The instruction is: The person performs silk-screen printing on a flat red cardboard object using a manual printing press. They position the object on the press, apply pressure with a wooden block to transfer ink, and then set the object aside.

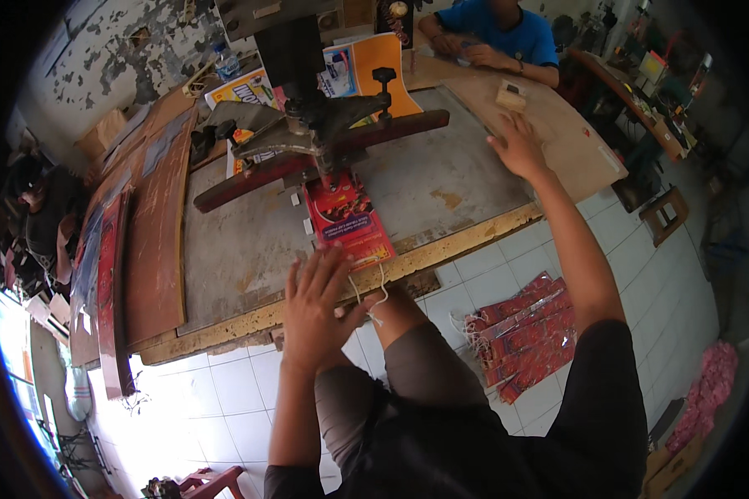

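Observation:
A stack or piece of red printed card lies on the grey metal plate beneath the press head. White cord hangs from its near end over the table edge. My left hand is at the card's near left corner, fingers stretched out; whether the fingertips touch the card, I cannot tell. Reaching far right, my right hand is open over the brown board, short of a small wooden block with a dark top.
Red packets with white cords lie in a pile on the tiled floor to the right. Across the table sits a co-worker in a blue shirt. Colourful printed sheets lie behind the press. A brown board covers the table's left side.

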{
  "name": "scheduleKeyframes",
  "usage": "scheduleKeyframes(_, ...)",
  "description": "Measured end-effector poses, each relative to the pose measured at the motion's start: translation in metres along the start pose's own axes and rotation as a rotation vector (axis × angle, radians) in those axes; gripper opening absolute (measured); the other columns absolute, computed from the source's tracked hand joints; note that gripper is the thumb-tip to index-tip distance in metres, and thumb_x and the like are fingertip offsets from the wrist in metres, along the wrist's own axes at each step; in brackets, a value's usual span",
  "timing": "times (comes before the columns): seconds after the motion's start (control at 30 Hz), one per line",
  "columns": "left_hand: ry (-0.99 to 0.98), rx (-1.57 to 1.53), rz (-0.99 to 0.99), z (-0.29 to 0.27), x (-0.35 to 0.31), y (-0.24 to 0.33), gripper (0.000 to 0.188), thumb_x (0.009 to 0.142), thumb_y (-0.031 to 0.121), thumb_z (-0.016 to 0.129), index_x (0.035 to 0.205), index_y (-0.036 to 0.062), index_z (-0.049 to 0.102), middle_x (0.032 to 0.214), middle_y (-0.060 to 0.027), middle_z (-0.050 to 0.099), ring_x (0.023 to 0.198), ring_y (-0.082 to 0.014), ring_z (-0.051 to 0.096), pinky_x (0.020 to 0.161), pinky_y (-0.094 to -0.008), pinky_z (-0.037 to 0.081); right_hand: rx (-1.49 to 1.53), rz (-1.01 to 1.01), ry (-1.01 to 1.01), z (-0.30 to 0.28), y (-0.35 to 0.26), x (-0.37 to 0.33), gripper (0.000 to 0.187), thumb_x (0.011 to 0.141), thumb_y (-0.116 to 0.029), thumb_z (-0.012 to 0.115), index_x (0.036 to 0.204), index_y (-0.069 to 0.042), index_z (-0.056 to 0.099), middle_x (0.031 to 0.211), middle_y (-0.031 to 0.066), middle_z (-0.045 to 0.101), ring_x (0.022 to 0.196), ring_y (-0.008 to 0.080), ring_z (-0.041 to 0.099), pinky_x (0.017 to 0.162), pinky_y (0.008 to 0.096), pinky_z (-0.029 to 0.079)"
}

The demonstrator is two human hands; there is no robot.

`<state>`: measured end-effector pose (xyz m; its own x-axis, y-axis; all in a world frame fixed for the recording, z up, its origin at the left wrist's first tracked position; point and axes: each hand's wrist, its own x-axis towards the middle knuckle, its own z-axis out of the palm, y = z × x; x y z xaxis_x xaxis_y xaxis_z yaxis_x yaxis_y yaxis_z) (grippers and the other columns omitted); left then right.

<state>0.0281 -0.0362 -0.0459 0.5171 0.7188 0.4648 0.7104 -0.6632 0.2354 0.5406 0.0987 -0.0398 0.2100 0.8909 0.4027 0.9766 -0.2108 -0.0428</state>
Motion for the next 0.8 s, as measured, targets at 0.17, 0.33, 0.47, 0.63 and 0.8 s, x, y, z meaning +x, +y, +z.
scheduleKeyframes(0.17, -0.011, -0.076, 0.028, 0.026, 0.003, 0.023, 0.072, 0.091, 0.035, 0.084, 0.153, 0.0079, 0.059, 0.168, -0.0132, 0.052, 0.157, -0.0344, 0.046, 0.13, -0.0566, 0.033, -0.08, 0.117, 0.017, 0.035, 0.045, 0.044, 0.075, 0.109, -0.047, 0.059, 0.169, -0.007, 0.038, 0.179, 0.0165, 0.029, 0.167, 0.035, 0.022, 0.137, 0.0513, 0.019)
scheduleKeyframes(0.33, 0.027, 0.002, -0.011, 0.038, 0.0, 0.028, 0.073, 0.091, 0.031, 0.081, 0.157, 0.0089, 0.056, 0.167, -0.0115, 0.053, 0.156, -0.033, 0.048, 0.128, -0.0544, 0.036, -0.084, 0.101, 0.042, 0.057, 0.057, 0.079, 0.076, 0.109, -0.047, 0.058, 0.171, -0.009, 0.036, 0.181, 0.0142, 0.025, 0.168, 0.0321, 0.021, 0.138, 0.0502, 0.017)
scheduleKeyframes(0.47, 0.02, 0.026, -0.063, 0.037, 0.006, 0.038, 0.075, 0.09, 0.029, 0.082, 0.158, 0.0112, 0.055, 0.167, -0.0107, 0.054, 0.154, -0.0324, 0.051, 0.128, -0.0543, 0.037, -0.079, 0.172, 0.026, 0.068, 0.069, 0.096, 0.076, 0.109, -0.046, 0.058, 0.171, -0.01, 0.036, 0.18, 0.0136, 0.028, 0.167, 0.0321, 0.025, 0.137, 0.0503, 0.018)
scheduleKeyframes(0.63, 0.011, 0.088, -0.109, 0.048, 0.006, 0.047, 0.075, 0.088, 0.026, 0.082, 0.158, 0.0142, 0.057, 0.169, -0.0142, 0.05, 0.155, -0.0365, 0.048, 0.128, -0.0583, 0.035, -0.04, 0.174, 0.026, 0.069, 0.068, 0.101, 0.073, 0.109, -0.044, 0.059, 0.17, -0.01, 0.038, 0.177, 0.0144, 0.035, 0.164, 0.0335, 0.031, 0.136, 0.0502, 0.02)
scheduleKeyframes(0.8, 0.025, 0.156, -0.147, 0.057, 0.012, 0.058, 0.079, 0.083, 0.022, 0.083, 0.158, 0.0144, 0.058, 0.169, -0.0191, 0.046, 0.155, -0.0421, 0.045, 0.13, -0.0613, 0.031, 0.128, 0.157, 0.114, 0.067, 0.067, 0.102, 0.067, 0.106, -0.035, 0.065, 0.165, -0.01, 0.048, 0.173, 0.016, 0.041, 0.161, 0.0351, 0.036, 0.133, 0.0481, 0.028)
